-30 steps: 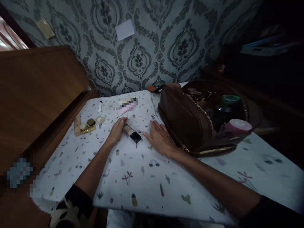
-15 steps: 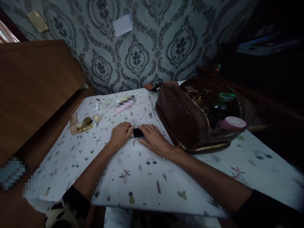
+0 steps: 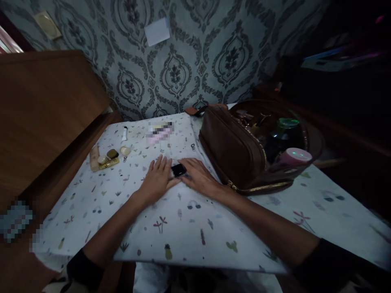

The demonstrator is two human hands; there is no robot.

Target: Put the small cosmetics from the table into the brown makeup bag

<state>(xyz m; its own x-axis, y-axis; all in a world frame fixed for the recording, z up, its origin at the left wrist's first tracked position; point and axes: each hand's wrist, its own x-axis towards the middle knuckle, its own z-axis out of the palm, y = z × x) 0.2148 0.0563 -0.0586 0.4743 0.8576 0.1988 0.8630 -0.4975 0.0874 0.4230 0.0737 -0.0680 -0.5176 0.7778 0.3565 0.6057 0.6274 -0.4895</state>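
Observation:
Between my two hands on the patterned cloth is a small smartwatch [image 3: 179, 170], its dark rectangular face turned up with a thin pale edge. My left hand [image 3: 156, 175] lies flat at its left side, fingers stretched forward and thumb pointing right just below the watch. From the right, my right hand [image 3: 197, 176] curls its fingers and thumb around the watch's right end. The strap cannot be made out under the fingers.
A brown bag [image 3: 229, 142] stands unzipped at right, holding a pink-lidded container [image 3: 296, 156] and a green-topped bottle [image 3: 287, 124]. Several small cosmetics, including a gold tube [image 3: 109, 163], and a small white tube [image 3: 124, 133] lie at left. A wooden panel [image 3: 45, 97] borders the table.
My left hand has loosened from the watch, its fingers now straightened and flat. The watch face has tilted up and shows more fully. My right hand stays by it.

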